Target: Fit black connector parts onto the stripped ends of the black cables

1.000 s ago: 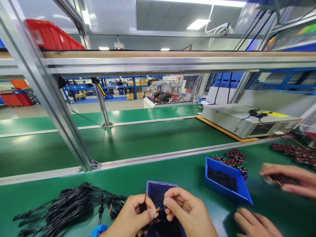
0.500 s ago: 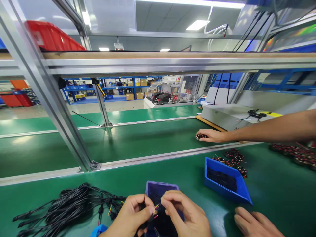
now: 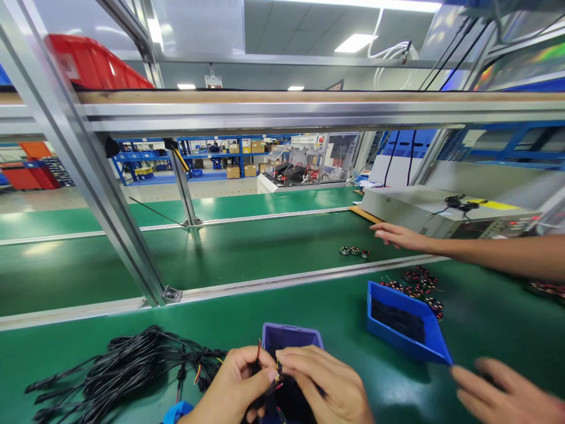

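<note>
My left hand (image 3: 241, 383) is closed on a black cable whose thin red, yellow and black wire ends stick up between thumb and fingers. Its wrist wears a blue band (image 3: 176, 411). My right hand (image 3: 320, 380) meets it, thumb and fingertips pinched at the wire ends; whether a small part sits in that pinch is hidden. Both hands are over a purple bin (image 3: 293, 331) with dark contents. Left of them lies a bundle of black cables (image 3: 136, 362) with connectors.
At right stands a blue bin (image 3: 406, 321) of black parts, beside small wound parts (image 3: 419, 282). Three round parts (image 3: 354, 251) sit beyond the metal rail (image 3: 273, 281). Another person's hands (image 3: 404, 237) reach in from the right, near a grey box (image 3: 424, 206).
My right hand has moved left, its fingertips now at the wires in my left hand. The other person's far hand has drawn back from the round parts; the near one has moved right.
</note>
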A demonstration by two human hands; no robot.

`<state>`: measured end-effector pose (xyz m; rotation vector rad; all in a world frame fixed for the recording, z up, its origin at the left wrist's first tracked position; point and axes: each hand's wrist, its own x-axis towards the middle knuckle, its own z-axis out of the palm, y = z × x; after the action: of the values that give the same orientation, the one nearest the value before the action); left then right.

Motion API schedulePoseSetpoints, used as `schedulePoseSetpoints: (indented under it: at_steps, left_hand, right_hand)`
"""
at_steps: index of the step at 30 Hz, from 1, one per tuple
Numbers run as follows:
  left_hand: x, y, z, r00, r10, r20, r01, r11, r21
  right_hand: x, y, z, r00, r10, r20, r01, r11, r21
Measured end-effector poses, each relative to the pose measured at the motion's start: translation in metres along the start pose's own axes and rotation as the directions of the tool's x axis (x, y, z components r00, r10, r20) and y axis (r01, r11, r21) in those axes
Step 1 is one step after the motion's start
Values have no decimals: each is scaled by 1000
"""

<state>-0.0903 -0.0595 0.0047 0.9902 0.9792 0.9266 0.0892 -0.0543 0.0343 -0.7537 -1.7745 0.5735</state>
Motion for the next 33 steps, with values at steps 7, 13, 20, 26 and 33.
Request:
schedulePoseSetpoints:
  at_steps: [7,13,20,26,33]
  left_hand:
    - [1,1,0,1000,0,17,0,1000,-5]
    - [-1,4,1,999,-5,32,5,1000,10]
    - [-2,1,0,999,11,35,-11,1000,-3]
    - [1,-8,-3,999,47,21,-45,998,-51]
    - [-1,-11,-10,996,72,49,-69,996,-61]
  right_hand:
    - [-5,5,5,979,171,-109,-175,984,-23]
    - [-4,8,5,1000,6,-21,-8,996,-87]
    - [-3,7,1,992,-79,102,92,987,-131]
    - [3,4,-5,970,-137,199,157,984,-88]
    - [-2,4,0,978,-14,206,49,985,-165]
